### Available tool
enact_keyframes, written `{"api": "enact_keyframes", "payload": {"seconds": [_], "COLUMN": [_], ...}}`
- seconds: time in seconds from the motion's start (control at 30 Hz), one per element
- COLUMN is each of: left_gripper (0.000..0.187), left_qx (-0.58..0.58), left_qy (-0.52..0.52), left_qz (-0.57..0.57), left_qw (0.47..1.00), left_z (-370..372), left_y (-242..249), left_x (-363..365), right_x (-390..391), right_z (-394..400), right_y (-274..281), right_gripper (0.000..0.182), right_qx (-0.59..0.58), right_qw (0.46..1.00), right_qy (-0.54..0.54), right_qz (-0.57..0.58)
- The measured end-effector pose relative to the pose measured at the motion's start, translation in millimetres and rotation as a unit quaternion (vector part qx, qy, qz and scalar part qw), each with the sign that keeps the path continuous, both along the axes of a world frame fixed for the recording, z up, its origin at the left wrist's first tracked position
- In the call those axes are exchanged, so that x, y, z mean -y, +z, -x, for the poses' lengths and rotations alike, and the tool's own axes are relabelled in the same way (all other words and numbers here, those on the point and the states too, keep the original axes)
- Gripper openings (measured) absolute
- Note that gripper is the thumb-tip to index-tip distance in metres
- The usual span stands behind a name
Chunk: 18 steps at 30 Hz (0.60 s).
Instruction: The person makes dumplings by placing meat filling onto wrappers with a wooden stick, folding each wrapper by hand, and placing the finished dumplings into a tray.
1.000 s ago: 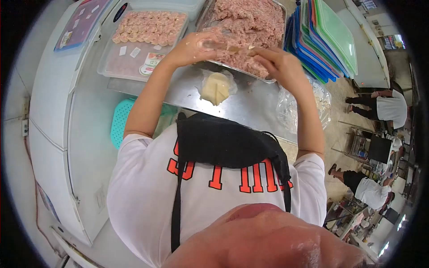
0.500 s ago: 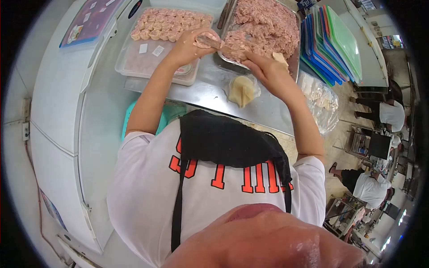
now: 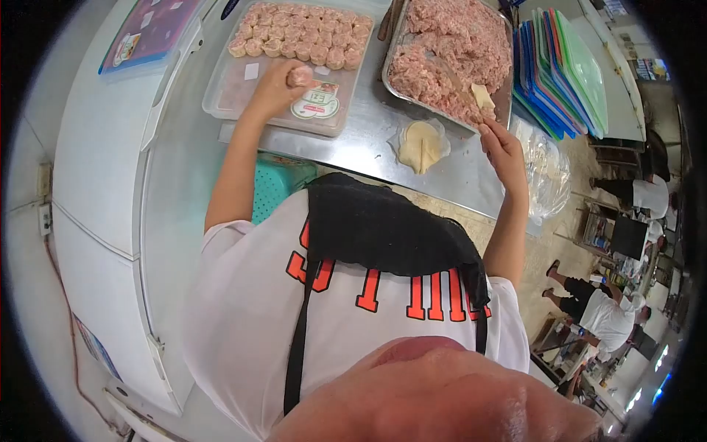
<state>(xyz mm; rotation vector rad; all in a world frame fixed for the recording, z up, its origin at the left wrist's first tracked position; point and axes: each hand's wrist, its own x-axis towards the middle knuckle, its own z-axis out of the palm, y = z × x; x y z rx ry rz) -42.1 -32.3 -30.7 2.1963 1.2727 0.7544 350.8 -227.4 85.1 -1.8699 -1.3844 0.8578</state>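
Observation:
My left hand (image 3: 274,92) is closed round a filled dumpling (image 3: 300,76), over the near half of a plastic container (image 3: 212,104). Rows of open-topped dumplings (image 3: 302,37) fill that container's far half. At the near right corner of a metal tray (image 3: 423,104), my right hand (image 3: 505,153) grips the handle of a flat spatula (image 3: 465,90). Its blade lies against ground meat (image 3: 460,37) in the tray. A pale wrapper piece (image 3: 482,99) sits by the tray's right side. Between my hands, a stack of round wrappers (image 3: 422,146) rests on the steel table (image 3: 353,151).
Several coloured plastic lids (image 3: 563,74) stand stacked right of the tray. A clear plastic bag (image 3: 543,169) lies at the table's right edge. Below the table is a turquoise basket (image 3: 276,188). A white freezer (image 3: 96,184) is on the left; people (image 3: 611,317) are farther right.
My left hand has moved left and down over the container with the dumpling. My right hand has drawn right with the spatula, which has left the dumpling and now touches the meat.

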Motion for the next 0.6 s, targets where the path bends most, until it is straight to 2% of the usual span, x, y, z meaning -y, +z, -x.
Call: {"api": "enact_keyframes", "payload": {"seconds": [0.07,0.13,0.27,0.37,0.43,0.53,0.57,0.6], "left_gripper": [0.050,0.050,0.055,0.064,0.068,0.070,0.070,0.073], "left_qx": [0.011,0.054,0.039,0.018,0.014,0.021,0.019,0.022], "left_qy": [-0.013,-0.021,-0.012,-0.026,-0.014,-0.028,-0.027,-0.029], "left_qz": [0.030,0.048,0.050,0.015,-0.090,-0.109,-0.108,-0.012], "left_qw": [0.999,0.997,0.998,0.999,0.996,0.993,0.994,0.999], "left_z": [-25,-48,-74,-82,-86,-92,-92,-92], "left_y": [5,9,15,-3,-9,-9,-8,5], "left_x": [9,15,27,22,20,16,16,19], "right_x": [9,14,23,33,38,41,41,40], "right_z": [-1,-2,-3,-16,-27,-44,-49,-52], "right_y": [-2,-3,4,0,0,-4,-5,-6], "right_gripper": [0.031,0.030,0.029,0.031,0.032,0.034,0.034,0.034], "right_qx": [-0.067,-0.071,-0.085,-0.110,-0.107,-0.109,-0.114,-0.115], "right_qw": [0.998,0.997,0.996,0.993,0.994,0.994,0.993,0.993], "right_qy": [-0.011,-0.016,-0.029,-0.031,-0.032,-0.026,-0.022,-0.020], "right_qz": [-0.012,-0.012,-0.014,-0.015,-0.010,0.000,0.004,0.005]}}
